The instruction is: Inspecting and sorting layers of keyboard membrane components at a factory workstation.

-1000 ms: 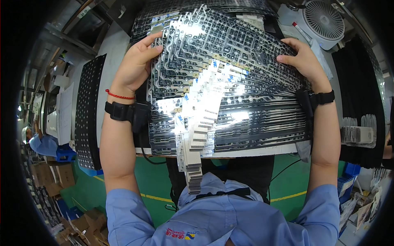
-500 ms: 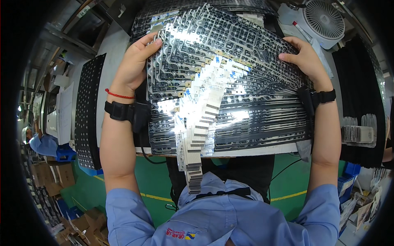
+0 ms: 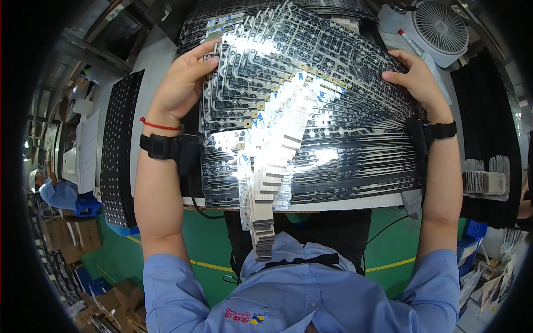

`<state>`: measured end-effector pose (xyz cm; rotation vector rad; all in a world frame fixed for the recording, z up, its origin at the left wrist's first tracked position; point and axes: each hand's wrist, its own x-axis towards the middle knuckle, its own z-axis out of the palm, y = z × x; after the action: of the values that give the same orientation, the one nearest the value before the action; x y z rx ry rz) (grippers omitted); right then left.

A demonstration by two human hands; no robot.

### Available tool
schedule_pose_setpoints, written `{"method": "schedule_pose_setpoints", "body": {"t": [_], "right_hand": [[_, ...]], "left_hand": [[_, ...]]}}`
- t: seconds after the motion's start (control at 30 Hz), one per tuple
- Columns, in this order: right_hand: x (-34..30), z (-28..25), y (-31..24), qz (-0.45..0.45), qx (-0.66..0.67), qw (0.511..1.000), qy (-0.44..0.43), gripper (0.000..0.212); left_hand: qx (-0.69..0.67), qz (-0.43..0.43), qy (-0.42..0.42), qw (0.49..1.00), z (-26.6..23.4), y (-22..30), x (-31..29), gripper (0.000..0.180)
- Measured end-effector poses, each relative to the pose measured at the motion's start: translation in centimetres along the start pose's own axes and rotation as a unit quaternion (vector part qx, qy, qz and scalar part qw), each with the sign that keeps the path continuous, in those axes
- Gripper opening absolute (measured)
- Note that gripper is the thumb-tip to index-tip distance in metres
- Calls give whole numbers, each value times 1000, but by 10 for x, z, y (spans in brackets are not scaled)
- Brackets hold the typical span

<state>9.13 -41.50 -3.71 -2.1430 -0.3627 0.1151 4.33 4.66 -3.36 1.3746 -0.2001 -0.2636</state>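
A thick stack of keyboard membrane circuit sheets (image 3: pixel 327 61), dark and see-through with printed tracks, is fanned out in front of me. My left hand (image 3: pixel 186 77) grips the fan's upper left edge, thumb on top and fingers behind. At the right edge my right hand (image 3: pixel 419 82) pinches the sheets between thumb and fingers. Pale connector tails (image 3: pixel 272 183) with white and blue tape run down from the fan in a stepped row and hang past the table's front edge. Below the fan, more flat sheets (image 3: pixel 355 172) lie on the table, their layers spread at the right.
A white fan (image 3: pixel 438 28) stands at the back right, near a red-tipped marker (image 3: pixel 408 38). Dark perforated sheets (image 3: pixel 119 155) are piled at the left. On the right, a small stack of pale pieces (image 3: pixel 484 180) rests on black sheets (image 3: pixel 477 111). More membrane sheets lie behind.
The fanned sheets have shifted slightly to the right and farther away. Both hands keep their grip; the left hand's fingers reach a little higher along the edge.
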Motion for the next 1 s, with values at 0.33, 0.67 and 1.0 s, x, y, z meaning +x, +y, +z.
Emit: {"method": "schedule_pose_setpoints", "body": {"t": [0.33, 0.67, 1.0], "right_hand": [[-1, -2, -1, 15, 23, 1000, 7, 51], [-2, -4, 0, 15, -9, 1000, 25, 51], [0, -7, 8, 19, -11, 999, 27, 55]], "left_hand": [[3, 23, 16, 1000, -7, -8, 3, 37], [22, -11, 2, 1000, -8, 1, -1, 38], [40, -8, 45, 998, -2, -1, -1, 40]]}}
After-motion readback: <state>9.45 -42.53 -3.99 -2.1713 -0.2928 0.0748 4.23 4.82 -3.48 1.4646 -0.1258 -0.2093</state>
